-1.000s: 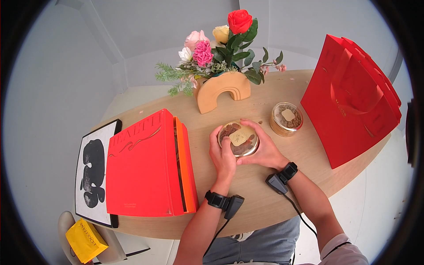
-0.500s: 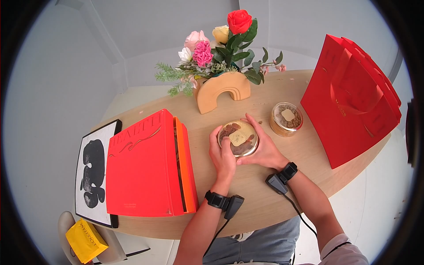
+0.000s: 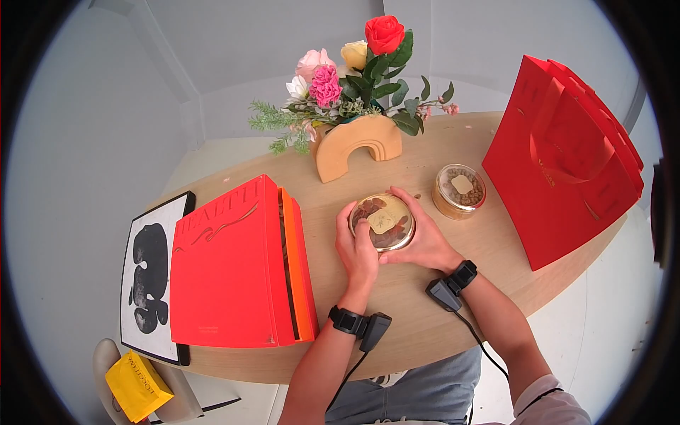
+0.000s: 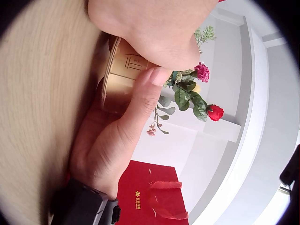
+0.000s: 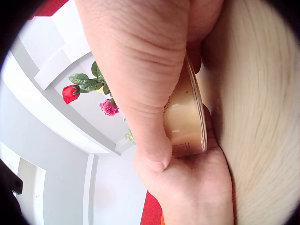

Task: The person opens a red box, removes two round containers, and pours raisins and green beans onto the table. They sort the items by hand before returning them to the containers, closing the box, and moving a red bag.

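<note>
Both hands grip a round gold jar (image 3: 383,221) with a clear lid, a gold label on top and reddish-brown dried pieces visible inside. My left hand (image 3: 358,244) wraps its left side, the thumb lying over the lid's edge. Around the opposite side curves my right hand (image 3: 427,239), its fingers along the far rim. In the left wrist view the jar's gold side (image 4: 123,77) shows between the hands, low over the wood surface. Seen from the right wrist, the same gold wall (image 5: 185,117) sits in the palms, and part of it is hidden by the hands.
A second jar (image 3: 459,191) with small brown round pieces stands to the right, beside a tall red paper bag (image 3: 559,170). On the left, a large red box (image 3: 223,273) overlaps a framed picture (image 3: 145,276). Flowers in an arched vase (image 3: 354,142) stand behind.
My right fingers lifted a little off the jar's far rim and have come partly back down. The jar and my left hand stay in place.
</note>
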A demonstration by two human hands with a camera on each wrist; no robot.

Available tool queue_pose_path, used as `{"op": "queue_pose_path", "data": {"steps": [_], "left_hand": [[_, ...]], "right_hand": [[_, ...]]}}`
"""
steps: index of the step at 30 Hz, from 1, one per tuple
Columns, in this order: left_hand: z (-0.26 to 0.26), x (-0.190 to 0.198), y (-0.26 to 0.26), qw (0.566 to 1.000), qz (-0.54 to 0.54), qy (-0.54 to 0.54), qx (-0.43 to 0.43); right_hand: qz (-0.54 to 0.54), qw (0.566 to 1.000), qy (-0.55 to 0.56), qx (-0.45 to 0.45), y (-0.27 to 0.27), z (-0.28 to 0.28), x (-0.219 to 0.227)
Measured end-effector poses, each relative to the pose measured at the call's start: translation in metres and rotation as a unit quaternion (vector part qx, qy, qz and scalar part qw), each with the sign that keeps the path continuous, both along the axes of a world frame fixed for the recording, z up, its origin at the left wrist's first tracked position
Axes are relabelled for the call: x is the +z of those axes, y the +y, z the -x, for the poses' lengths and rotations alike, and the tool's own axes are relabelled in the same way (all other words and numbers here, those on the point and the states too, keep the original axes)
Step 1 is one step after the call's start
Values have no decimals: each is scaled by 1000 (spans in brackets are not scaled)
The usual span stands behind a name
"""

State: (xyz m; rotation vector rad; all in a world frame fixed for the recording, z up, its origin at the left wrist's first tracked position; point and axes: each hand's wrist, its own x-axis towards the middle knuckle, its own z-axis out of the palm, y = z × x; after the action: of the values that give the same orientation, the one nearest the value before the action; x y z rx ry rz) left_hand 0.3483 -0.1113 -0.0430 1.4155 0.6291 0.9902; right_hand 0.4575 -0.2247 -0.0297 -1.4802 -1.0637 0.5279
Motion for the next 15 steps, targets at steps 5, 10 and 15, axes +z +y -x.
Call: {"op": "queue_pose_path", "data": {"steps": [5, 10, 15], "left_hand": [[0, -1, 1, 1000, -3, 2, 1], [-1, -4, 2, 1000, -14, 4, 5], [0, -2, 1, 1000, -11, 6, 7]], "right_hand": [[11, 1000, 23, 9, 0, 1, 4], [11, 999, 29, 10, 0, 1, 4], [14, 1000, 15, 6, 0, 0, 2]]}}
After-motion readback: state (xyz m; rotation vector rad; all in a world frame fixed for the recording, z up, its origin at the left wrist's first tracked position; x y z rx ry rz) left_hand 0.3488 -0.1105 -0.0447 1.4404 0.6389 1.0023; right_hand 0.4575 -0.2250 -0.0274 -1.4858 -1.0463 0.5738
